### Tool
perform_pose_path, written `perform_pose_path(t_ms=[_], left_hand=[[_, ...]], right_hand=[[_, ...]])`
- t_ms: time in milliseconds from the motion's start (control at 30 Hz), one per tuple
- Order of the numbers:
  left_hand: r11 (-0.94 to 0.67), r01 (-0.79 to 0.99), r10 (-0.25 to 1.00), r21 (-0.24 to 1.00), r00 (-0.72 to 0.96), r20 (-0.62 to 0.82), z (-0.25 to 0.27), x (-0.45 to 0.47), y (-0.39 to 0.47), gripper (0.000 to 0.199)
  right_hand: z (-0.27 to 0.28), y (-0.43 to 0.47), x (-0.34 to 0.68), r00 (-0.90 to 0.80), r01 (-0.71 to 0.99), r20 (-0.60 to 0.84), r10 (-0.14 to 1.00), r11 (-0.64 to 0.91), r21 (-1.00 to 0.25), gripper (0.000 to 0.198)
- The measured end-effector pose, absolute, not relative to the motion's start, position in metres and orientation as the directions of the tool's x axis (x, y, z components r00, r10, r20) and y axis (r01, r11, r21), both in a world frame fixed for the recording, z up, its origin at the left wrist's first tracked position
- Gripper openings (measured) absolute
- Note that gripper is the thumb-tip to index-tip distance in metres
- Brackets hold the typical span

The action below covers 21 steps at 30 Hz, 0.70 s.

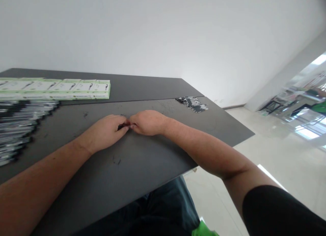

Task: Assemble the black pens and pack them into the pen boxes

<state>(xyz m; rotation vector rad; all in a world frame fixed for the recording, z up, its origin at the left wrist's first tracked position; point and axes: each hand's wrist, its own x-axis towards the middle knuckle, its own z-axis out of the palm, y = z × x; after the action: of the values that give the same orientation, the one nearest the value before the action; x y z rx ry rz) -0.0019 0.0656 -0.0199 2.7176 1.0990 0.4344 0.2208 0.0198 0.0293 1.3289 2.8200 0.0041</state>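
Note:
My left hand [108, 129] and my right hand [147, 122] meet over the middle of the dark grey table [142, 161]. Thumb and fingers are pinched together on each, with the fingertips touching or nearly so. Between them shows a sliver of something small and dark with a reddish tint; the fingers cover most of it, so its kind cannot be made out. To the left of my left hand lies a large pile of slim silver-and-black rod-like pieces [22, 124], blurred. Beyond my right hand lies a smaller bunch of thin black-and-silver pieces [193, 103].
Flat white-and-green boxes [53, 88] with printed pictures form a row at the back left. A seam crosses the table, and a white wall [127, 32] stands behind it. Past the right table edge, pale floor [259, 127] leads to blurred equipment and a person in green.

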Motion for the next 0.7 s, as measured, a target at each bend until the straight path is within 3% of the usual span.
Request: perform_pose_path(t_ms=[200,467,700], left_hand=[[-0.743,0.604,0.667,0.288,0.698,0.26,-0.018,0.002,0.054,0.032],[-0.805,0.518,0.582,0.288,0.784,0.215,-0.019,0.011,0.031,0.029],[-0.836,0.485,0.531,0.256,0.832,0.158,-0.011,0.016,0.009,0.026]], right_hand=[[0.013,0.025,0.237,-0.579,0.815,-0.051,0.814,0.58,0.003,0.031],[-0.001,0.031,0.277,-0.492,0.845,-0.001,0.87,0.478,-0.238,0.026],[-0.008,0.039,0.283,-0.446,0.841,0.02,0.895,0.427,-0.332,0.029]])
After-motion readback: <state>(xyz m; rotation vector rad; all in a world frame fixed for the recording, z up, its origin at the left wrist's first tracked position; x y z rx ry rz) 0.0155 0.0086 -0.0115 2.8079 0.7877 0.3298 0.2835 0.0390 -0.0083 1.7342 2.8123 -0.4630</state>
